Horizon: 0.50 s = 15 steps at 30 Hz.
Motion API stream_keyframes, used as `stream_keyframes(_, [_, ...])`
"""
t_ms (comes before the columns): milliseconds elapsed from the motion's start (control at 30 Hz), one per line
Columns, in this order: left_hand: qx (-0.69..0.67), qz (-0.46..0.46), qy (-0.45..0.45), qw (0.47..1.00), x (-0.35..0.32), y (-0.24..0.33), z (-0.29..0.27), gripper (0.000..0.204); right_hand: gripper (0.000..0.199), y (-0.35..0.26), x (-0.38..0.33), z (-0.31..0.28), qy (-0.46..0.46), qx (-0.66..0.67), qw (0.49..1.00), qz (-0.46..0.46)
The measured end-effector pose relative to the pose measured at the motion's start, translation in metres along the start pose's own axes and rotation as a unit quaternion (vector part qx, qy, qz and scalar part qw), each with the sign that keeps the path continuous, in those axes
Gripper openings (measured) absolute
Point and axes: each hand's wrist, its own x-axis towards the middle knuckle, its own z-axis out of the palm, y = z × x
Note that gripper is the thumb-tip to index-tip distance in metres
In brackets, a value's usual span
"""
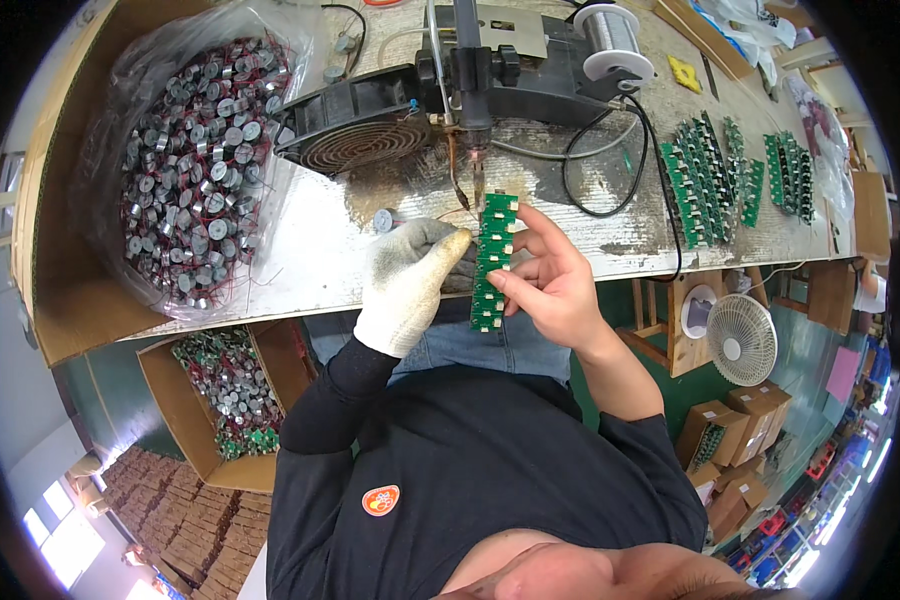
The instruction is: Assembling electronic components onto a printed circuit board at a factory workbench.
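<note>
circuit board (495,262) just beside soldering iron (476,130), held by right hand (550,285); gloved left hand (415,275) pinched narrow at board's edge, contents unclear; soldering seems underway, wired discs (202,175) left of iron apparently waiting.

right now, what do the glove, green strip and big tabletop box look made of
Glove: probably knitted fabric, matte white, with soft creases and yellowish stains.
Green strip: likely rigid circuit-board laminate, flat and carrying pale components, its sheen unclear.
Big tabletop box: apparently cardboard, matte brown, with thin flat walls.
</note>
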Motion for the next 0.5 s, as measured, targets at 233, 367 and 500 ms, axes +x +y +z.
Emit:
stream_keyframes(233, [-0.004,0.005,-0.006,1.000,-0.0005,0.0017,-0.0005,0.017,0.065,-0.0029,-0.0003,0.0021,-0.005,0.011,1.000,0.002])
stream_keyframes(367, [0.002,0.012,0.010,1.000,-0.0001,-0.0001,0.0014,0.021,0.065,-0.0010,-0.0013,0.0020,-0.007,0.006,1.000,-0.003])
stream_keyframes(500, [-0.009,-0.012,0.016,1.000,-0.0011,0.0034,0.0033,0.022,0.065,-0.0001,-0.0007,0.0028,-0.007,0.006,1.000,-0.006])
